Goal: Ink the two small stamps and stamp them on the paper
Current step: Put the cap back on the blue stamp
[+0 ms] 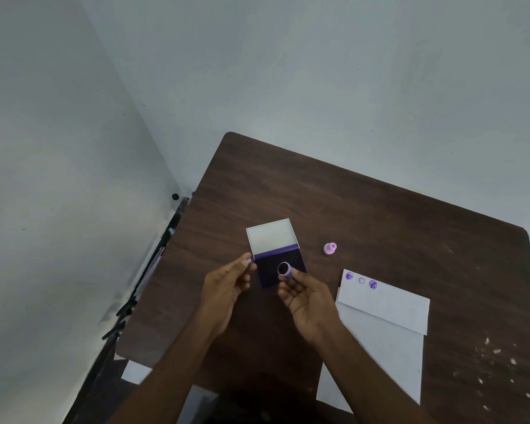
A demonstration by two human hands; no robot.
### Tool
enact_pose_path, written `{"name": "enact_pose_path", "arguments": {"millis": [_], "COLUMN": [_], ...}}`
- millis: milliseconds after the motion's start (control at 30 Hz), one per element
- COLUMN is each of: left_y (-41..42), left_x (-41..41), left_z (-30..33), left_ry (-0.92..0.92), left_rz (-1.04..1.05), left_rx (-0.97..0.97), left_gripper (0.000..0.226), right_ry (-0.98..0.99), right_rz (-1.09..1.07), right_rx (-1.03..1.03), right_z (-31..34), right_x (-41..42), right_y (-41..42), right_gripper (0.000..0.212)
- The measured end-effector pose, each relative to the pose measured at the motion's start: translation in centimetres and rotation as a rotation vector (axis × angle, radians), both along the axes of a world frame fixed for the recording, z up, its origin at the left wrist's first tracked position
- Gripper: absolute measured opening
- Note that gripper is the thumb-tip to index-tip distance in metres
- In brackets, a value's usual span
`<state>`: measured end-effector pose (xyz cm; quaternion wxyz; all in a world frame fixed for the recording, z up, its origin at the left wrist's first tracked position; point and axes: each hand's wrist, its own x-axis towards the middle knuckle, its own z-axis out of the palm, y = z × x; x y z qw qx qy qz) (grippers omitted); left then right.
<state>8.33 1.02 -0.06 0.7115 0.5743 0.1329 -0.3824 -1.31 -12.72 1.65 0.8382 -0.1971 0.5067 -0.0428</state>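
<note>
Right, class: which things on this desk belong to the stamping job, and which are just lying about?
Job:
purple stamp in right hand
small purple piece in left hand
pink stamp
open ink pad
stamped paper

Lying about:
white flecks
black stand beside table

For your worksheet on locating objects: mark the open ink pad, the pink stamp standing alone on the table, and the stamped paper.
ink pad [265,275], head view, on its dark inked surface.
pink stamp [330,248], head view, on its body.
paper [389,304], head view, on a blank part of the top sheet.
</note>
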Motion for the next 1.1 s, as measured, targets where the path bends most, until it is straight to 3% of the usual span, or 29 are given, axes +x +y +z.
{"name": "enact_pose_path", "arguments": {"millis": [233,533,667,900,1100], "left_y": [-0.1,-0.3,-0.7,-1.3,-1.8], "left_x": [-0.1,-0.2,-0.1,0.2,0.4], "left_z": [0.4,0.3,0.2,0.4,1.1], "left_ry": [-0.207,-0.604,-0.721,-0.664,-0.582], "left_rz": [-0.103,-0.455,-0.52,-0.512,-0.449], "left_rx": [0.155,0.329,0.362,0.374,0.373], "left_gripper": [0.021,0.039,0.039,0.039,0.056], "right_ry": [0.005,-0.058,-0.07,-0.015,-0.004], "right_rz": [0.009,0.073,0.141,0.182,0.221], "right_rx": [-0.004,-0.09,-0.166,-0.305,-0.411], "right_z": [-0.2,-0.3,-0.6,-1.1,-1.4], "right_x": [0.2,0.5,0.3,0.5,0.7], "right_y": [0.1,0.0,0.0,-0.2,-0.3], "right_gripper": [0.022,0.023,0.025,0.022,0.022]}}
